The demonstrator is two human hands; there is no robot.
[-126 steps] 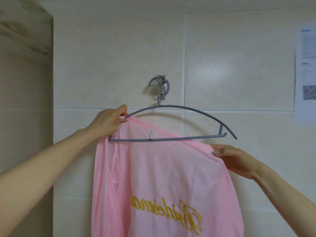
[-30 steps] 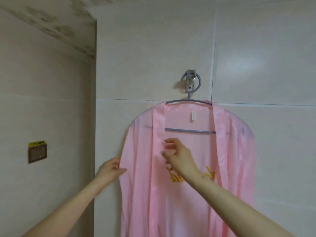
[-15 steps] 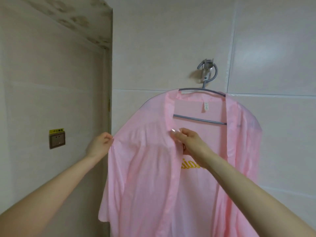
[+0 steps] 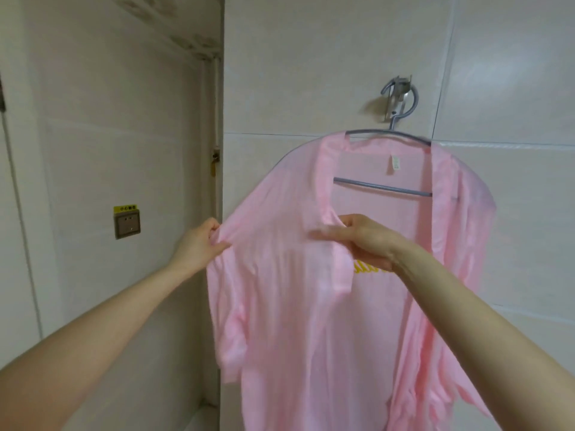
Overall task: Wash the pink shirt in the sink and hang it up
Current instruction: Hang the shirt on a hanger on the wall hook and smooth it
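The pink shirt [image 4: 298, 306] hangs open-fronted on a grey hanger [image 4: 382, 188], which hooks over a metal wall hook [image 4: 399, 96] on the tiled wall. Yellow lettering shows inside the back panel, partly hidden by my right wrist. My left hand [image 4: 199, 244] pinches the shirt's left sleeve seam and pulls it out to the left. My right hand [image 4: 361, 239] grips the left front edge just below the collar. The left front panel is stretched flat between both hands.
A wall corner [image 4: 219, 181] runs down just left of the shirt. A brown switch plate with a yellow label [image 4: 127, 223] sits on the left wall. A small brass fitting [image 4: 214, 164] is on the corner edge. Glossy tiles lie behind and right of the shirt.
The shirt went from half-draped to fully on the hanger. Since half a second ago my hands hold the same spots and spread the left panel a little wider; the view shifted left.
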